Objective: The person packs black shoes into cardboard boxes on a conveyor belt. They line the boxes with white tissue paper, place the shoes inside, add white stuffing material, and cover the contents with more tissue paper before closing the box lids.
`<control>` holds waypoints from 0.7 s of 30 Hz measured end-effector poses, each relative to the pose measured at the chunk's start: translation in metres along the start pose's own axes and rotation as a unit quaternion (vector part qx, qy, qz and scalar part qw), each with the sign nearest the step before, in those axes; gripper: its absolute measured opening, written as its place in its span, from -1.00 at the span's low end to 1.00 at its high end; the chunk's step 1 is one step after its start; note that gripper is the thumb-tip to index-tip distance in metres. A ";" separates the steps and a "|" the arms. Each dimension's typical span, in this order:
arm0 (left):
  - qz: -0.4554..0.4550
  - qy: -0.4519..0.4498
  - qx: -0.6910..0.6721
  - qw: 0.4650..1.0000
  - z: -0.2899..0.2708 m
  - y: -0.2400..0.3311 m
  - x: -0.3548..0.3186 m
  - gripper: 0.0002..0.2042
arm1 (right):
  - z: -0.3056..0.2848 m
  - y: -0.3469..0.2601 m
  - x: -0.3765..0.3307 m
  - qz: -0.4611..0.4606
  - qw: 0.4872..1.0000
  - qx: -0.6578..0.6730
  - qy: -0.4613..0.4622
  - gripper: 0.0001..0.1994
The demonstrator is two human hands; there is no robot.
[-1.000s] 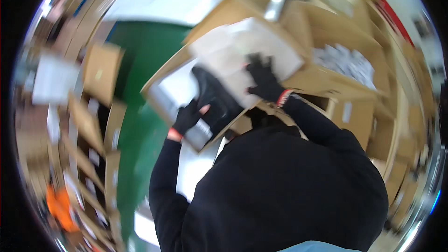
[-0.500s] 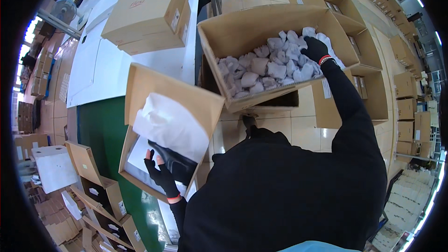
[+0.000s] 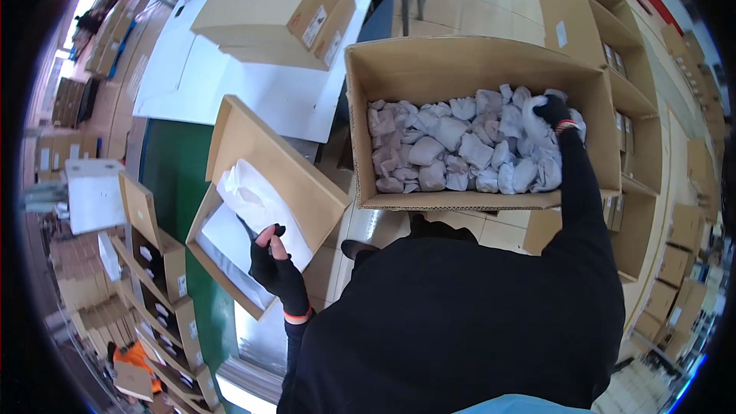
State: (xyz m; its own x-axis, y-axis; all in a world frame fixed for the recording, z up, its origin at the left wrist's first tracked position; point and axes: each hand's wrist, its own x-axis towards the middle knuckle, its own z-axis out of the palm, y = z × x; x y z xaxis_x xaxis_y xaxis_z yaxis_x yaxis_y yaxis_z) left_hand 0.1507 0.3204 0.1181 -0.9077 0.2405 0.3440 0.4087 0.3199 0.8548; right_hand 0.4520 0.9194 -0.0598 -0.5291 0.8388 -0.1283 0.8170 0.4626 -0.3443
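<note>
The gloved right hand closes on a soft, light white paper-wrapped bundle, best gripped around its middle, while the left hand pinches white tissue paper.

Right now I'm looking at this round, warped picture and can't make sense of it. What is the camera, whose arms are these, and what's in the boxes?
There is no machine here: a person wears a wide fisheye camera on the head, looking down, so straight edges bend near the rim. The dark bulk at the bottom is the person's own black top, and the two arms are theirs, in black gloves.

The right hand reaches into a large cardboard box full of small white wrapped bundles and rests on the far right of the pile; I cannot tell whether it has gripped one.

The left hand is at a smaller open box lined with white paper, its fingers on something dark there. More cardboard boxes stand around.
</note>
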 end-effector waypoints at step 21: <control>0.014 -0.119 -0.079 0.990 -0.108 -0.050 0.028 -0.38 | 0.034 -0.532 -0.301 -0.357 0.766 0.412 -0.342 -0.38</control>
State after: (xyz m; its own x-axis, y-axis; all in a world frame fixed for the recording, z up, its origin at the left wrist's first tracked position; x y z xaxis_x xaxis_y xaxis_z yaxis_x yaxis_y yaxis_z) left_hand 0.0945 0.2117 0.1267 -0.8404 0.4624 0.2828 0.3956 0.1667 0.9032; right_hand 0.1685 0.4114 0.1304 -0.9998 -0.0190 0.0060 -0.0089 0.1591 -0.9872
